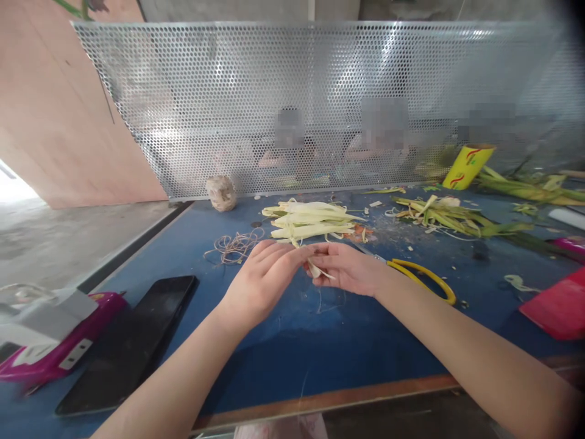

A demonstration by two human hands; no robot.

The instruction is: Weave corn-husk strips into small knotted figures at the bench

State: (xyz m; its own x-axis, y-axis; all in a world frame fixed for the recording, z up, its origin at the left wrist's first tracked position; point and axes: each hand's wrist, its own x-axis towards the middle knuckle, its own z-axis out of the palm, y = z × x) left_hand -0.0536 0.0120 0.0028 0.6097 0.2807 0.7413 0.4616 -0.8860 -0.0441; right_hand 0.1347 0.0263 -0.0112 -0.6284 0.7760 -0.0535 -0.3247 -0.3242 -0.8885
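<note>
My left hand and my right hand meet over the middle of the table, fingertips together. Between them they pinch a small pale corn husk strip, whose thin end sticks out below the right fingers. Both sets of fingers are closed, and part of the strip is hidden behind them. Just beyond lies a heap of pale yellow-green corn husks. A loose tangle of thin brown string rests left of the heap. Scissors with yellow handles lie beside my right wrist, partly covered by the forearm.
A black phone and a magenta power strip lie at left. A wrapped lump stands by the perforated metal screen. Green stalks, a yellow tube and a red object are at right. People sit behind the screen.
</note>
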